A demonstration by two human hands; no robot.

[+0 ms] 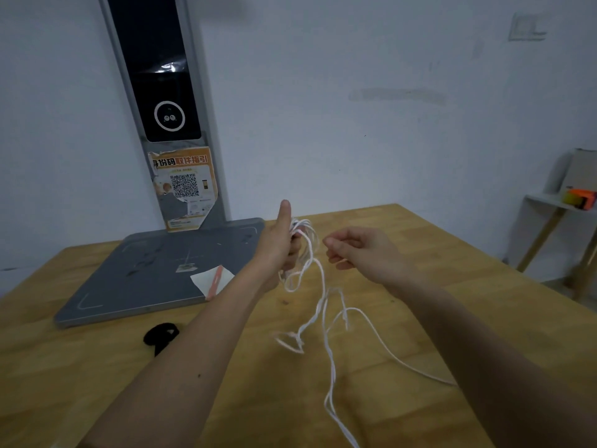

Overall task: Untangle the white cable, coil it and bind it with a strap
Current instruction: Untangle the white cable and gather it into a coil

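Left hand [277, 244] up, thumb raised, fingers curled round several loops of white cable [310, 253]; right hand [358, 250] just beside, loosely curled, seemingly pinching a strand. Feed each turn evenly, shaking out the dangling tangle first. Black strap [160, 337] waits near-left on the table [452, 286].

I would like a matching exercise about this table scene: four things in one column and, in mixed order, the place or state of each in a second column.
Things
1. white cable
2. black strap
3. left hand
4. grey scanner base

Places or states
a. lies on the wooden table, left of the arms
b. holds several loops, thumb up
c. stands at the table's far left
d. hangs from one hand in tangled strands

Pairs: 1-d, 2-a, 3-b, 4-c
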